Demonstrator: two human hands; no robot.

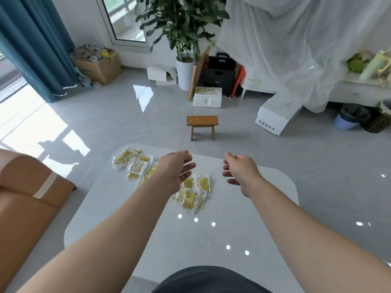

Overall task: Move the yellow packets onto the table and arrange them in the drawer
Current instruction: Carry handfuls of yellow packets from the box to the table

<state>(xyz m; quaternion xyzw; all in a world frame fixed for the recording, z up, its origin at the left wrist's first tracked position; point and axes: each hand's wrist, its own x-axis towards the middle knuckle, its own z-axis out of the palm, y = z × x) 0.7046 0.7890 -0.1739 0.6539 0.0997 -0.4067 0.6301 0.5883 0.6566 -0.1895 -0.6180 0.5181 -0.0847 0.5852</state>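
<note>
Yellow packets (189, 199) in clear wrap lie scattered on table (264, 187); both hands empty, fingers loose.

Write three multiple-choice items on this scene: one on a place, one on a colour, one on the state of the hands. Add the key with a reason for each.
1. Where do the yellow packets lie?
A. on the white table
B. on the wooden stool
C. on the floor

2. What colour is the curtain at the left?
A. red
B. teal blue
C. black

3. What do the left hand and the right hand hold?
A. one packet each
B. nothing
C. a box between them

Key:
1. A, since the packets lie in two loose clusters on the tabletop.
2. B, since the fabric hanging by the window is teal blue.
3. B, since both hands hover over the table with relaxed fingers and empty palms.
</note>
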